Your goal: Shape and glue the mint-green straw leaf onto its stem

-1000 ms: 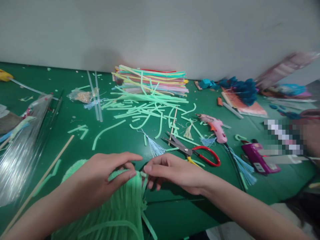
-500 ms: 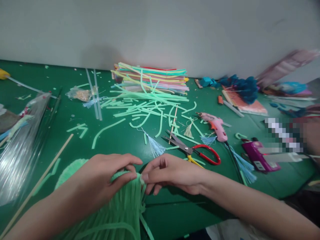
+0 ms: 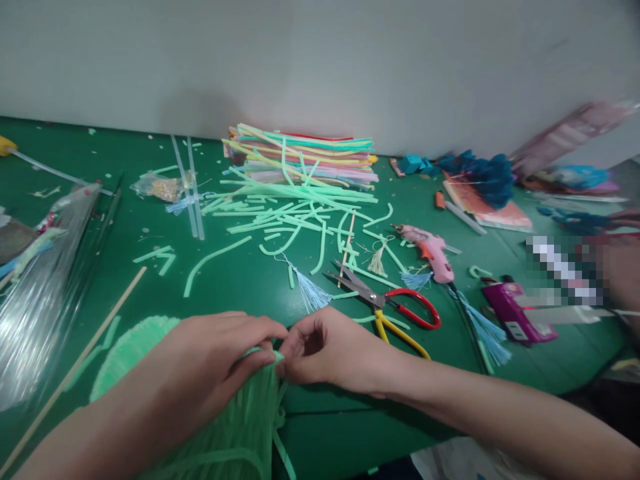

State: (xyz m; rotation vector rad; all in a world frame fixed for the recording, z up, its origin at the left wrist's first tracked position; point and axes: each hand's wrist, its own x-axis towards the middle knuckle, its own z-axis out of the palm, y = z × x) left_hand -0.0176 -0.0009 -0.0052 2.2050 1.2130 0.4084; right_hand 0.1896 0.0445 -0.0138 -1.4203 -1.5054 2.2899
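Observation:
A bundle of mint-green pipe cleaners [image 3: 235, 427], set side by side like a sheet, fills the lower middle of the view. Its fuzzy rounded end [image 3: 131, 343] shows beyond my left wrist. My left hand [image 3: 220, 353] is closed over the upper edge, thumb and fingers pinching the stems. At the bundle's right corner, my right hand [image 3: 320, 350] pinches a stem end between thumb and forefinger. Both sets of fingertips almost meet there, and what lies between them is partly hidden. One loose strip [image 3: 284, 453] hangs below the right edge.
Red-and-yellow-handled scissors [image 3: 380, 300] lie beyond my right hand, with a pink glue gun [image 3: 430, 252] behind them. Cut green pieces [image 3: 280, 213] scatter before a multicoloured stack [image 3: 305, 153]. A wooden stick [image 3: 90, 347] lies left. Another person's arm [image 3: 623, 267] is at right.
My right hand has shifted slightly left and tightened around the bundle's corner. The bundle has moved a little left, showing more of its rounded end. More of the yellow scissor handle is visible.

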